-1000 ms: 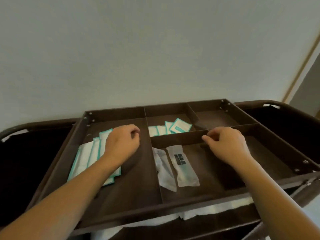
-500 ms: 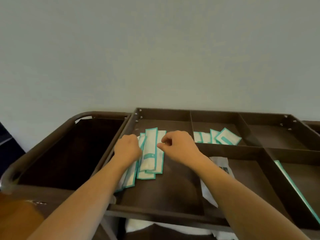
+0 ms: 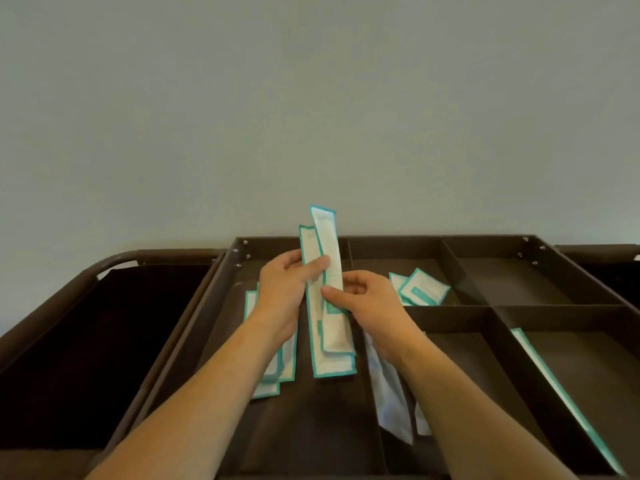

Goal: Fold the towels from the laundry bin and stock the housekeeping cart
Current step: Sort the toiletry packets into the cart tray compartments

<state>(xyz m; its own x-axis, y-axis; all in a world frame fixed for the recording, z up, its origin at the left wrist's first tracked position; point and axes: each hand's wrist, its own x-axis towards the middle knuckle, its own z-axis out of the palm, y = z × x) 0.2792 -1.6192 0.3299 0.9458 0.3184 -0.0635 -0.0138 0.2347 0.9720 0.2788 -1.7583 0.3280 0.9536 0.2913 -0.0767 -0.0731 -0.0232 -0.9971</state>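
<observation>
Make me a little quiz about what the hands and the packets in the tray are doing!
1. True or false: both hands hold the long packets.
2. Where do the small square packets lie? A) in the same compartment as the long packets B) in the compartment behind the middle divider C) on the floor
3. Fill in: more long packets lie flat under the ____ forearm.

Key:
1. True. The left hand and right hand both grip them, raised on end in the tray.
2. B
3. left; the flat packets show beside it.
</observation>
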